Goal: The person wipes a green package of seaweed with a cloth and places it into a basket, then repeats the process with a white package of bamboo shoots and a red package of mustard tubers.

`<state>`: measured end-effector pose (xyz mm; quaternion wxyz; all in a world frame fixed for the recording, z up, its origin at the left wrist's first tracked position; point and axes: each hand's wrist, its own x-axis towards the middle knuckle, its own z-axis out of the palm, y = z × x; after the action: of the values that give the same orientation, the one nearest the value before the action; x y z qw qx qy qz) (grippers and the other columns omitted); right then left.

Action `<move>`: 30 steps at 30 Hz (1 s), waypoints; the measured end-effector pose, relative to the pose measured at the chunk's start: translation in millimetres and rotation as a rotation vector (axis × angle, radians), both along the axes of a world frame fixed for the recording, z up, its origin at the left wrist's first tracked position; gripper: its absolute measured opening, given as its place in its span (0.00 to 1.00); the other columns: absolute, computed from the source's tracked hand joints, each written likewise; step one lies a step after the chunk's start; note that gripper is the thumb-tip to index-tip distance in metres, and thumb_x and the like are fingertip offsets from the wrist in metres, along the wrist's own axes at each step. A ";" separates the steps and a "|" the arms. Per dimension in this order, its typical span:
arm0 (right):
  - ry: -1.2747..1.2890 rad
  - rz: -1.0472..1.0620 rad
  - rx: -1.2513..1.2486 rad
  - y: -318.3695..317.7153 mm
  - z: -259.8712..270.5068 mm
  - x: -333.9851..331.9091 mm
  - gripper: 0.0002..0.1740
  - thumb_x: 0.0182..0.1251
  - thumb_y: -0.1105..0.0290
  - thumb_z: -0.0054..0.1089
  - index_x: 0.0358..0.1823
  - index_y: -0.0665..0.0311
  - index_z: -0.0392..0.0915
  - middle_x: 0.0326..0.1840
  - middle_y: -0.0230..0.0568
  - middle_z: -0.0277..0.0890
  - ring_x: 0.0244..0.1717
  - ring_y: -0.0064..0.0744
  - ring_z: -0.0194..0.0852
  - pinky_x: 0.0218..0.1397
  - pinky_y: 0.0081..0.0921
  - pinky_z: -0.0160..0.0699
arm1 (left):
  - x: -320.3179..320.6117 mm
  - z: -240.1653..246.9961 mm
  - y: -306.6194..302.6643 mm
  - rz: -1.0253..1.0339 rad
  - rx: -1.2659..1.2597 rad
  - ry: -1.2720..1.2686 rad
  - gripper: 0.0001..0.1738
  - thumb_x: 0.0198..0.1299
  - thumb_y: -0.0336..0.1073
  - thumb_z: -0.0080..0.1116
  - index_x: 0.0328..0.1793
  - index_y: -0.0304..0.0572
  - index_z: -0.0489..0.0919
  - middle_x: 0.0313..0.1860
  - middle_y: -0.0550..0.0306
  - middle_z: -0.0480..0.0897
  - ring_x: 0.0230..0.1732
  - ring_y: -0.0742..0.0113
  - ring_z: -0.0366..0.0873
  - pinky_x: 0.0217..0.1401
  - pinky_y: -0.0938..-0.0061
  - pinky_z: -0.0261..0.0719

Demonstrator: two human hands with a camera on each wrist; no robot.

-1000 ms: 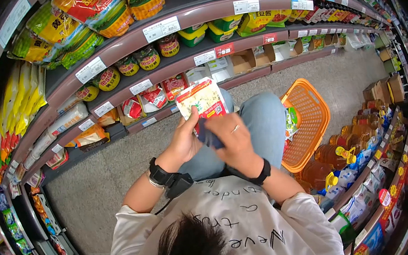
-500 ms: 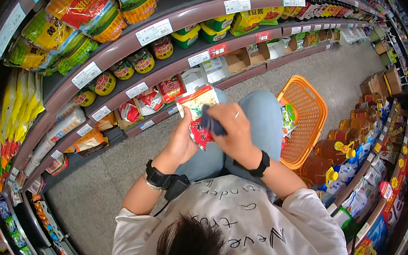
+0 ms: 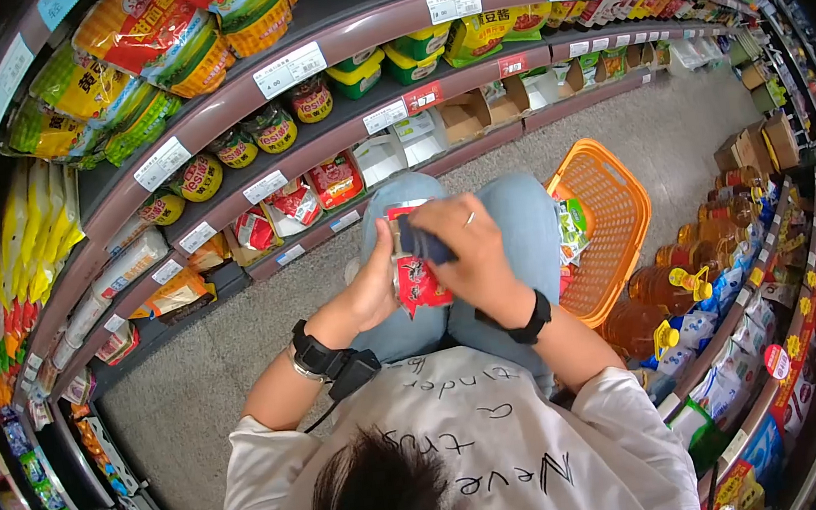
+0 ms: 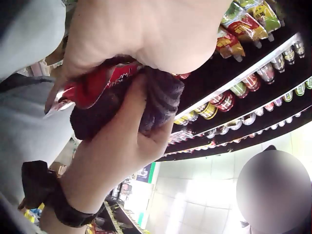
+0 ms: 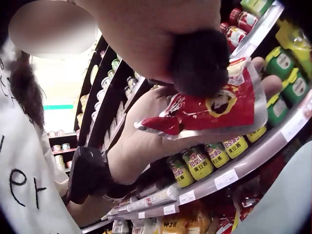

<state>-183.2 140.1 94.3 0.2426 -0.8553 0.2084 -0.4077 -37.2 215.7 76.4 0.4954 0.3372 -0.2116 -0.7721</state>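
Note:
My left hand (image 3: pixel 370 277) holds a flat red foil pouch (image 3: pixel 418 279) with dark print, above the lap, its thumb along the left edge. In the right wrist view the pouch (image 5: pixel 229 119) lies across the left palm, with fingertips showing past its far edge. My right hand (image 3: pixel 473 248) grips a dark, bunched cloth (image 3: pixel 424 243) and presses it over the upper part of the pouch. From the left wrist, the cloth (image 4: pixel 163 97) shows folded under the right thumb, right against the pouch.
An orange plastic basket (image 3: pixel 627 230) with some packets (image 3: pixel 571 226) in it stands right of the knees. Ahead runs a shelf (image 3: pixel 239 93) of jars, tubs and bags. Large oil bottles (image 3: pixel 637 324) line the floor at right, beside another shelf. Grey floor (image 3: pixel 190 371) shows at left.
The pouch has come down toward the lap and its red side now shows instead of the pale panel. The right hand has shifted the cloth about over it. The head view has shifted slightly.

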 end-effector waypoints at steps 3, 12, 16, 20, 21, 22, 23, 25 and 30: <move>0.061 -0.017 -0.032 2.6 4.4 0.1 0.32 0.31 0.84 0.62 0.48 0.63 0.76 0.47 0.39 0.78 0.46 0.46 0.71 0.51 0.38 0.75 | -4.0 5.9 -2.6 0.015 0.052 -0.044 0.50 0.63 0.76 0.21 0.76 0.43 0.57 0.71 0.52 0.66 0.72 0.61 0.65 0.73 0.61 0.65; 0.040 -0.125 0.009 8.7 4.2 -9.4 0.30 0.30 0.85 0.65 0.44 0.63 0.78 0.43 0.41 0.79 0.42 0.45 0.75 0.44 0.37 0.74 | -0.4 9.3 -4.2 0.095 0.060 0.172 0.37 0.72 0.61 0.32 0.76 0.42 0.57 0.71 0.48 0.67 0.69 0.55 0.68 0.73 0.54 0.65; 0.006 -0.035 0.002 25.3 -3.0 -7.5 0.30 0.30 0.84 0.63 0.44 0.63 0.78 0.42 0.39 0.79 0.43 0.44 0.75 0.45 0.38 0.74 | -7.2 6.2 -11.1 0.130 -0.018 0.230 0.37 0.73 0.61 0.32 0.77 0.42 0.55 0.72 0.48 0.66 0.70 0.49 0.67 0.72 0.52 0.65; 0.086 0.057 0.041 41.0 -16.5 -13.9 0.29 0.31 0.84 0.65 0.44 0.63 0.79 0.44 0.40 0.79 0.45 0.44 0.77 0.48 0.37 0.76 | -10.7 7.8 -11.4 0.125 -0.104 0.273 0.37 0.73 0.61 0.30 0.75 0.39 0.59 0.71 0.50 0.69 0.70 0.56 0.67 0.72 0.57 0.64; 0.048 -0.015 0.043 37.2 -14.4 -16.0 0.29 0.31 0.84 0.65 0.44 0.64 0.79 0.44 0.41 0.79 0.45 0.45 0.77 0.48 0.37 0.76 | -11.5 -1.9 -10.6 0.213 -0.031 0.193 0.37 0.73 0.61 0.30 0.75 0.39 0.58 0.71 0.50 0.68 0.70 0.57 0.68 0.71 0.58 0.65; 0.011 -0.083 0.042 29.3 -9.4 -17.1 0.29 0.31 0.84 0.66 0.45 0.64 0.79 0.45 0.42 0.79 0.45 0.45 0.77 0.48 0.36 0.76 | -12.7 1.6 -9.8 0.214 -0.054 0.194 0.37 0.73 0.61 0.29 0.75 0.39 0.58 0.71 0.50 0.68 0.69 0.57 0.68 0.71 0.58 0.66; -0.027 -0.152 0.037 21.6 -6.1 -18.3 0.29 0.32 0.84 0.67 0.45 0.64 0.79 0.45 0.43 0.79 0.45 0.45 0.77 0.48 0.36 0.76 | -13.3 8.7 -10.5 0.215 -0.080 0.195 0.37 0.73 0.61 0.28 0.75 0.40 0.58 0.71 0.50 0.68 0.69 0.57 0.69 0.71 0.58 0.66; -0.028 -0.218 0.010 10.3 -6.7 -22.3 0.31 0.32 0.84 0.67 0.47 0.63 0.77 0.46 0.43 0.79 0.44 0.46 0.76 0.48 0.35 0.77 | -12.5 10.4 -9.7 0.234 -0.049 0.220 0.33 0.75 0.57 0.29 0.75 0.41 0.58 0.70 0.51 0.68 0.68 0.59 0.69 0.70 0.59 0.67; -0.026 -0.265 -0.040 0.1 -4.4 -27.2 0.31 0.33 0.85 0.66 0.48 0.64 0.76 0.47 0.42 0.78 0.45 0.47 0.74 0.49 0.35 0.76 | -11.2 1.8 -4.2 0.114 0.013 0.111 0.28 0.75 0.51 0.36 0.73 0.43 0.59 0.66 0.53 0.71 0.65 0.62 0.71 0.67 0.60 0.71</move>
<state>-210.4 140.3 89.9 0.1722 -0.8195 0.3081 -0.4515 -48.4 211.4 78.2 0.5474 0.3084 -0.1592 -0.7615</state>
